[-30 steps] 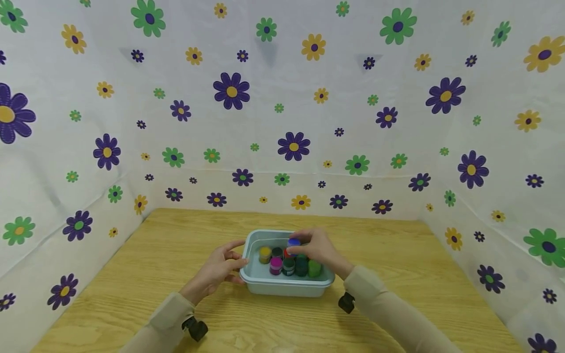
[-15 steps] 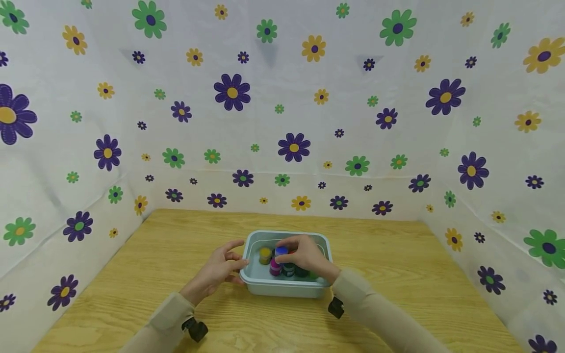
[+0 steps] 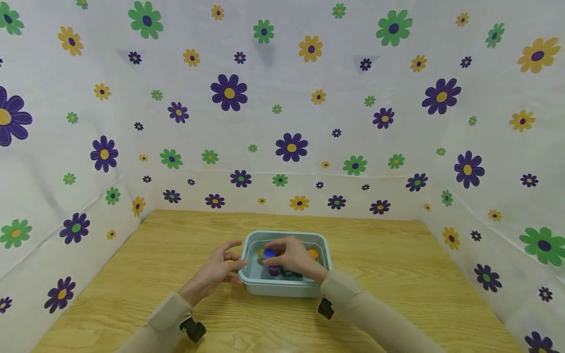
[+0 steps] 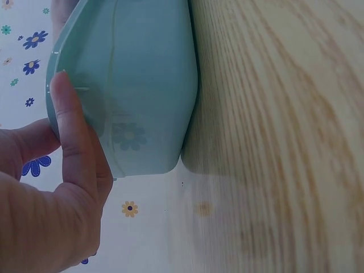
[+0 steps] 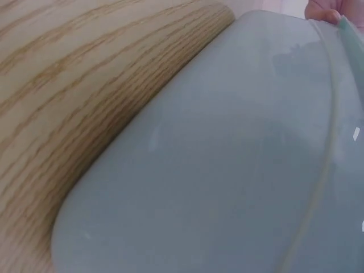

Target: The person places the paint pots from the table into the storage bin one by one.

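A pale blue-green plastic tub [image 3: 282, 289] stands on the table, with several small jars inside. My left hand [image 3: 216, 268] grips its left rim, and the left wrist view shows the thumb and fingers on either side of that rim [image 4: 52, 85]. Inside the tub, my right hand [image 3: 295, 257] pinches a small jar with a blue lid [image 3: 269, 254] between thumb and fingers. Just beneath that jar is a magenta jar [image 3: 274, 270]; a yellow jar [image 3: 261, 256] shows partly behind it. An orange-lidded jar [image 3: 313, 254] is farther right. My right hand hides other jars.
The wooden table [image 3: 375, 255] extends around the tub on all sides. White flower-patterned sheets [image 3: 282, 98] enclose it at the back, left and right. In the right wrist view, the tub's outer wall [image 5: 199, 148] fills most of the picture.
My right hand has carried the blue-lidded jar leftward across the tub, toward the yellow jar. The orange-lidded jar has come into view behind it. My left hand stays on the rim.
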The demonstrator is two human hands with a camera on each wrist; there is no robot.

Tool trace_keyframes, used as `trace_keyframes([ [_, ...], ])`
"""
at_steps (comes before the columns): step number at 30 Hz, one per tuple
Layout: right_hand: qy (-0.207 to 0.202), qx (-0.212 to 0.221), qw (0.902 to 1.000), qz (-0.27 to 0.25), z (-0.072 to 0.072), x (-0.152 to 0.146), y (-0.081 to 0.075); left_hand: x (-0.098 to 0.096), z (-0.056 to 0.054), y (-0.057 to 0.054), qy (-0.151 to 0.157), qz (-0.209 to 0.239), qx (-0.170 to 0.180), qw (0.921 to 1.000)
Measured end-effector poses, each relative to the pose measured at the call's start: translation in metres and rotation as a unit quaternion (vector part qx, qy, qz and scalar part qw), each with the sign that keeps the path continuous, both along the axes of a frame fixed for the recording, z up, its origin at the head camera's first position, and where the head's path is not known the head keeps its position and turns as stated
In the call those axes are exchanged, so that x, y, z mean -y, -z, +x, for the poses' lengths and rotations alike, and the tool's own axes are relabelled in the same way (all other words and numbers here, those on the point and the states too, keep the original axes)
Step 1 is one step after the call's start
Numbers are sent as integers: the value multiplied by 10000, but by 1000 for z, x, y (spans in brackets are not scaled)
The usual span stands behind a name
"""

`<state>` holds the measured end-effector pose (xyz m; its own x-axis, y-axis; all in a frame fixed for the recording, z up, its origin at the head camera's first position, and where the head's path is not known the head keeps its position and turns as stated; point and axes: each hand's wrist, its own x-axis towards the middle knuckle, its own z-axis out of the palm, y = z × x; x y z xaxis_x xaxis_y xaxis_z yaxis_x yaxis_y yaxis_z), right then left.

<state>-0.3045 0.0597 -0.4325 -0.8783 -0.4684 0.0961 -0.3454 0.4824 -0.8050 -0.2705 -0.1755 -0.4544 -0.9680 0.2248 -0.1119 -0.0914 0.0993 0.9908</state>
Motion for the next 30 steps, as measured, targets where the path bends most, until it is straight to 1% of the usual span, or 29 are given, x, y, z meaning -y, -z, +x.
trace_keyframes([
  [9,-239,-164,9991,315,2,13,0,1,1,0,-40,-17,8,10000],
  [16,-230,-22,9988,441,-1,21,-1,1,2,-1,-87,-34,10,10000],
  [20,-200,-43,9984,530,-5,22,2,1,1,-1,-57,-46,28,10000],
  [24,-272,-148,9970,710,-7,22,7,1,1,-1,19,-56,4,10000],
  [30,-340,-257,9956,831,-7,23,9,0,1,-1,122,-109,-68,9998],
])
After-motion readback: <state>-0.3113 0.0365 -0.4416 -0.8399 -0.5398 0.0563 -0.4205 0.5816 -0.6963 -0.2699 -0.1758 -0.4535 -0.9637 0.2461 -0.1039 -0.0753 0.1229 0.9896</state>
